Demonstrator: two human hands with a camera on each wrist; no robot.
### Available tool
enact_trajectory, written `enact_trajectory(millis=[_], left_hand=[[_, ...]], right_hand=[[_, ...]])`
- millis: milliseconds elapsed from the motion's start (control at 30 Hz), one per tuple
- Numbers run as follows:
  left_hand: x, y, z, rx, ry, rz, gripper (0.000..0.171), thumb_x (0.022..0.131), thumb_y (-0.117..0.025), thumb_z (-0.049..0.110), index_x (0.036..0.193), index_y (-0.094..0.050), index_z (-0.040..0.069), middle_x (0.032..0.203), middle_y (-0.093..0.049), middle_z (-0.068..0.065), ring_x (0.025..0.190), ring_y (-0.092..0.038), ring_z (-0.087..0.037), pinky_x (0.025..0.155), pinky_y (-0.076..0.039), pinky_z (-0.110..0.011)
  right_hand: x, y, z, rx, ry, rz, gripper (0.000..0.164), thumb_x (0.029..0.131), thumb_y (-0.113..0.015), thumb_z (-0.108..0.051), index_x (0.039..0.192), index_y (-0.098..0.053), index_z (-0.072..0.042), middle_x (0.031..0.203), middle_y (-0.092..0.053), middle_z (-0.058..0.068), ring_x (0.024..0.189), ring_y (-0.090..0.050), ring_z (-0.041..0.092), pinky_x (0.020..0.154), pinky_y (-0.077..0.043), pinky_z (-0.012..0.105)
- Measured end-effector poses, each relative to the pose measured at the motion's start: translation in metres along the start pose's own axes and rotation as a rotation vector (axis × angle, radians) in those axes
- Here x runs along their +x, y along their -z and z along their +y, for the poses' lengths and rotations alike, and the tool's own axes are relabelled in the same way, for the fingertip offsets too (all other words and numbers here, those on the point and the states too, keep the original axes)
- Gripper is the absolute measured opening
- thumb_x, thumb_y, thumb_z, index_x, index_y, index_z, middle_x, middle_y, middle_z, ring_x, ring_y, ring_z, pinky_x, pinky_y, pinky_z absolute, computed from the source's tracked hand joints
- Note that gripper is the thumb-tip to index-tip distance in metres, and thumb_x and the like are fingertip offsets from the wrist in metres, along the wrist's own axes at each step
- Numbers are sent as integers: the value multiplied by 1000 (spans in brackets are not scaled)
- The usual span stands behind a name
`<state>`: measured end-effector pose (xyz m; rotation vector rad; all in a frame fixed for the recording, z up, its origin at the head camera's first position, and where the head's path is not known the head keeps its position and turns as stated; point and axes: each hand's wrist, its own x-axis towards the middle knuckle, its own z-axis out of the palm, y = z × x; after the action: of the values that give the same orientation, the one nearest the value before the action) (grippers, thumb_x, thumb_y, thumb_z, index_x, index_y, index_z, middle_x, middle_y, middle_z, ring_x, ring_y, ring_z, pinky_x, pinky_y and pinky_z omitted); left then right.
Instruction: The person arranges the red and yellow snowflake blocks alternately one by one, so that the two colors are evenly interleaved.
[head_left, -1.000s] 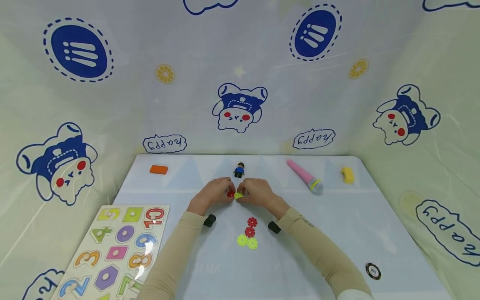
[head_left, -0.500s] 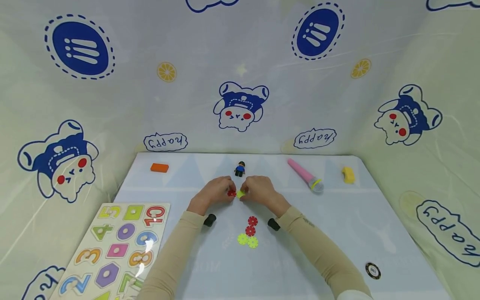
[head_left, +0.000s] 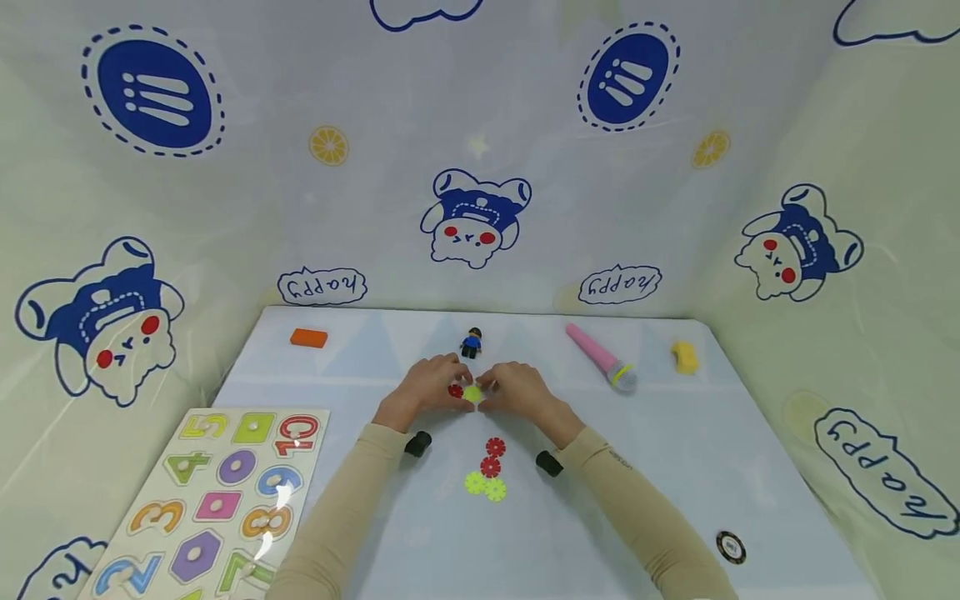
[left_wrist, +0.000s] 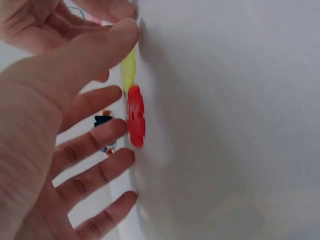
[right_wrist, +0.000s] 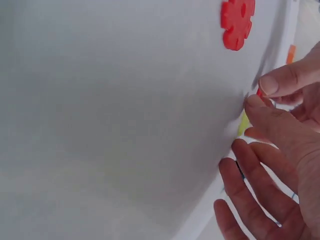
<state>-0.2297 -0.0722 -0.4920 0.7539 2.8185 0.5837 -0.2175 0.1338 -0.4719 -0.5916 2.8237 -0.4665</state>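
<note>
A red notched plastic disc point(left_wrist: 136, 116) and a yellow-green notched disc point(head_left: 472, 394) lie edge to edge on the white table. My left hand point(head_left: 429, 385) is around their left side, its thumb near the yellow-green disc and its spread fingers behind the red one. From the right, my right hand point(head_left: 525, 393) has its thumb and index finger at the yellow-green disc's edge, other fingers loosely extended. Whether the fingertips press on the discs is hard to tell. Closer to me lie two red notched discs point(head_left: 492, 457) and two yellow-green ones point(head_left: 484, 486) in a touching group.
A toy figure point(head_left: 471, 342) is just beyond the hands. An orange block point(head_left: 308, 337) lies back left; a pink toy microphone point(head_left: 600, 357) and a yellow piece point(head_left: 685, 357) lie back right. A number puzzle board point(head_left: 225, 475) is at left, a black round chip point(head_left: 731, 547) front right.
The yellow-green disc, earlier held by the right fingers, now lies more exposed between the hands beside the red one. The fingers have loosened a little. The head view has shifted slightly.
</note>
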Motion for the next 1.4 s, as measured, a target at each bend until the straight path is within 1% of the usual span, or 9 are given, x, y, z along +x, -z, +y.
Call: enact_trajectory(millis=[200, 400, 567, 667, 867, 1033, 1233, 1333, 1400], left_hand=[[0, -3, 2, 42, 41, 30, 43, 88, -92, 43, 124, -80, 21, 113, -67, -1, 96, -58, -19, 95, -52, -47], [-5, -11, 8, 50, 42, 12, 42, 87, -93, 45, 120, -82, 22, 109, -66, -1, 91, -57, -17, 85, -52, -43], [-9, -14, 9, 64, 33, 53, 40, 87, -93, 45, 118, -83, 22, 105, -66, -1, 85, -55, -16, 79, -49, -40], [-11, -13, 8, 56, 30, 76, 39, 87, -93, 43, 117, -84, 22, 105, -66, 0, 86, -56, -16, 81, -50, -42], [-11, -13, 7, 31, 27, 74, 38, 88, -93, 41, 118, -83, 21, 105, -65, 0, 90, -57, -18, 83, -49, -44], [-10, -13, 7, 32, 28, 79, 37, 88, -92, 41, 118, -83, 21, 107, -66, -1, 91, -58, -18, 84, -50, -44], [-7, -10, 7, 34, 23, 99, 34, 89, -92, 39, 117, -84, 21, 106, -66, -1, 90, -58, -18, 83, -49, -43], [-6, -9, 8, 25, 26, 104, 33, 89, -92, 38, 116, -85, 21, 106, -66, 0, 90, -58, -18, 83, -49, -43], [-5, -9, 7, 20, 35, 103, 32, 89, -93, 38, 115, -86, 21, 106, -67, 0, 91, -59, -18, 84, -49, -42]], right_hand=[[-28, 1, 12, 38, 24, -12, 46, 88, -94, -32, 129, -81, -15, 119, -81, 0, 104, -72, 18, 97, -57, 43], [-75, -12, 19, 38, 131, -112, 50, 85, -96, -38, 129, -81, -18, 116, -75, -6, 96, -65, 9, 82, -57, 28], [-97, -23, 14, 6, 254, -102, 52, 85, -96, -36, 131, -80, -17, 113, -71, -4, 91, -61, 6, 76, -53, 22], [-100, -27, 9, -24, 298, -73, 46, 88, -94, -31, 130, -81, -16, 112, -71, -3, 88, -60, 6, 76, -53, 21], [-94, -29, 6, -52, 325, -15, 30, 92, -90, -24, 120, -82, -15, 102, -72, -4, 83, -62, 6, 75, -53, 21], [-87, -26, 8, -126, 392, -27, 24, 93, -89, -27, 115, -82, -18, 101, -72, -5, 81, -57, 2, 77, -53, 20], [-79, -20, 10, -239, 471, -33, 25, 94, -88, -35, 112, -79, -20, 101, -73, -7, 84, -64, 2, 81, -57, 20], [-74, -18, 12, -249, 483, -41, 23, 94, -87, -35, 109, -78, -20, 100, -72, -7, 83, -64, 2, 79, -56, 19], [-71, -16, 12, -224, 459, -62, 23, 94, -87, -35, 108, -76, -20, 100, -72, -8, 82, -62, 1, 79, -56, 21]])
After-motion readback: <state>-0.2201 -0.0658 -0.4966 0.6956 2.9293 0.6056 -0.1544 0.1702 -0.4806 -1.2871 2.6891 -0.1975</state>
